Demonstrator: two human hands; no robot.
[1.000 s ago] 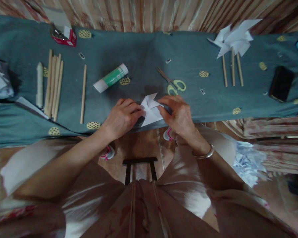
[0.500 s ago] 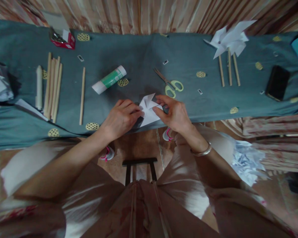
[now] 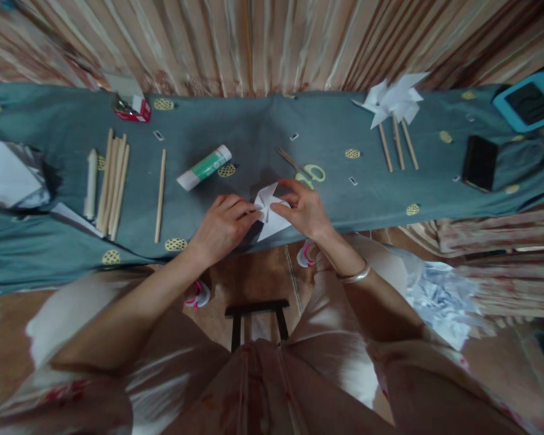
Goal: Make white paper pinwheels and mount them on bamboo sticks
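A white paper pinwheel (image 3: pixel 272 219), partly folded, lies at the near edge of the cloth-covered table (image 3: pixel 249 127). My left hand (image 3: pixel 224 225) pinches its left side with thumb and fingers. From the right, my right hand (image 3: pixel 306 208) closes on it, the thumb pressing near the middle and the fingers along the top. Just beyond my right hand lie scissors (image 3: pixel 309 173) with pale green handles. A white and green glue stick (image 3: pixel 205 168) rests farther back on the left. Parts of the paper are hidden under my fingers.
To the left are a single wooden stick (image 3: pixel 161 196), a bundle of sticks (image 3: pixel 113 187), a white pen-like tube (image 3: pixel 90 184), a red box (image 3: pixel 133 110) and stacked paper (image 3: pixel 9 175). Finished pinwheels (image 3: pixel 394 103), a black phone (image 3: pixel 480 163) and a blue-framed device (image 3: pixel 528 103) lie right.
My right thumb has moved inward onto the middle of the pinwheel, bringing a paper corner in with it. My left hand keeps its hold. The camera view has shifted.
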